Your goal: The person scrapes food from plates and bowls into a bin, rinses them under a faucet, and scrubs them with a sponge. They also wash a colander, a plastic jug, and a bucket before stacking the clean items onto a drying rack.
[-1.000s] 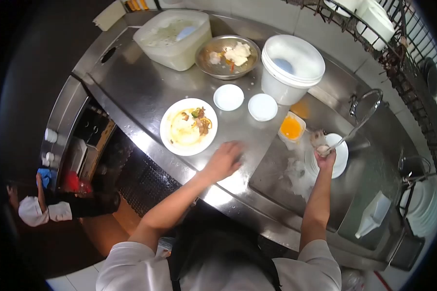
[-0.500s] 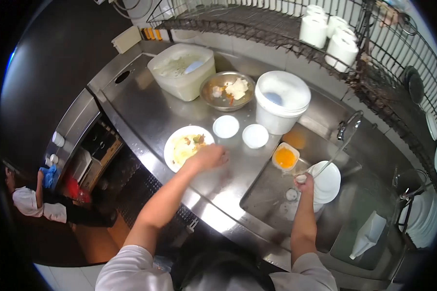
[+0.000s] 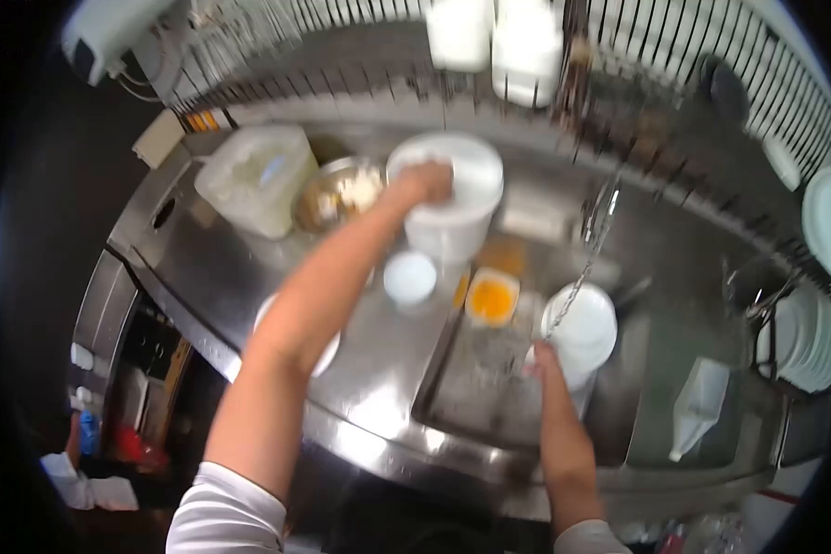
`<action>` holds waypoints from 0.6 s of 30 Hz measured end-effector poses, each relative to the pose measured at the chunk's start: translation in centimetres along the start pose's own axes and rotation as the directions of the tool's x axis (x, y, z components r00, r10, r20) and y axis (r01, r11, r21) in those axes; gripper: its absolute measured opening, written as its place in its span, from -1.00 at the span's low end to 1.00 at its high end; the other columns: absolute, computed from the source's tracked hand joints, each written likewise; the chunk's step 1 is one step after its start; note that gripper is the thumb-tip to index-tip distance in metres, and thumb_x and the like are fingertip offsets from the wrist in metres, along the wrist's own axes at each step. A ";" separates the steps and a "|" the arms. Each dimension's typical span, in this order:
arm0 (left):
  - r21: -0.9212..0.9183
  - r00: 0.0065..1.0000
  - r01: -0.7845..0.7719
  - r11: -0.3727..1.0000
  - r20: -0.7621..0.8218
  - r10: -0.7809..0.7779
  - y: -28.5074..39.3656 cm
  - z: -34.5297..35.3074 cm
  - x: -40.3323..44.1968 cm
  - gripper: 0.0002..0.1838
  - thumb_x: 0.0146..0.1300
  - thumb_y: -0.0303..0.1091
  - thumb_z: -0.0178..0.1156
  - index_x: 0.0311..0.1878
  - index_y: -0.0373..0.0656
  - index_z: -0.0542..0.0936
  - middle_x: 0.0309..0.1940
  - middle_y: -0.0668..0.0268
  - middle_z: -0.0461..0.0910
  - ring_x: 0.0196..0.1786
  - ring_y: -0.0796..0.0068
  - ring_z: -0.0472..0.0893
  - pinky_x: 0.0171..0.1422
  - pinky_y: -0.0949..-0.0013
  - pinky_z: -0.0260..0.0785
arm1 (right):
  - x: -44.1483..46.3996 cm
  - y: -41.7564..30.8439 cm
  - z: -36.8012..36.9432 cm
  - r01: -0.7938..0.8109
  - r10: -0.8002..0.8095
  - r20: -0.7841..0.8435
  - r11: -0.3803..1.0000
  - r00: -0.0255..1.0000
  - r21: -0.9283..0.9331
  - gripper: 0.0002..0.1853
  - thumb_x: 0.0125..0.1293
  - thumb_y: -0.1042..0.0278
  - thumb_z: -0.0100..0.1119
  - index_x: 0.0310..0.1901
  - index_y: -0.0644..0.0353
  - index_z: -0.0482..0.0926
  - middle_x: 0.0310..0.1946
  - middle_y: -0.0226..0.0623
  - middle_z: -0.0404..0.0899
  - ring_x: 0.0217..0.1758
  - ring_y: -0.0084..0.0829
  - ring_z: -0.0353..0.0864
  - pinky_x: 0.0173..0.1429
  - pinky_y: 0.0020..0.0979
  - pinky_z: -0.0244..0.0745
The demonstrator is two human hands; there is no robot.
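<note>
My left hand reaches over the rim into the white bucket, which holds whitish, foamy-looking contents. Its fingers are blurred and partly hidden there. Out to the right, my right hand is closed on a small white dish under the thin stream from the tap. Just beyond that hand, a stack of white plates sits in the sink. To its left is a square white bowl with bright orange-yellow contents. A small white bowl stands on the counter in front of the bucket.
A metal bowl of food scraps and a cloudy plastic tub stand left of the bucket. My forearm partly covers a white plate. A wire rack hangs above. Upright plates are at right; another person is far left.
My left hand has moved from beside the plate of food up into the bucket. The view has shifted. My right hand stays by the stacked plates with the small white dish.
</note>
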State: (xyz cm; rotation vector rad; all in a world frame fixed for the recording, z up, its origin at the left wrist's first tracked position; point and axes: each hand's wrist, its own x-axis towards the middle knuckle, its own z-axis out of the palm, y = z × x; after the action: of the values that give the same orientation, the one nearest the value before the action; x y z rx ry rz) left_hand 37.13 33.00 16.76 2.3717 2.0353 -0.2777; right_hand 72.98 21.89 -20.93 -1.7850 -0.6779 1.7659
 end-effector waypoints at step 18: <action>-0.172 0.945 -0.080 0.982 0.302 0.130 0.9 -4.5 -1.0 -0.59 0.31 -0.09 -0.01 0.10 -0.10 0.52 -0.02 0.15 0.58 0.04 0.24 0.53 0.19 0.22 0.30 | -1.0 1.6 -1.7 0.050 0.039 0.236 0.931 0.971 -0.361 -0.38 0.20 0.39 -0.13 0.34 0.13 0.10 0.16 -0.08 0.31 -0.06 -0.02 0.50 -0.29 -0.04 0.61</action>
State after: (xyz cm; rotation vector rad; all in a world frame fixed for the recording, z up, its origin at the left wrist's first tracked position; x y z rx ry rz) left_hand 38.52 32.43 21.25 2.1710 1.7175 -0.4408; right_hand 74.65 20.01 -21.31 -1.8079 -1.1761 1.9714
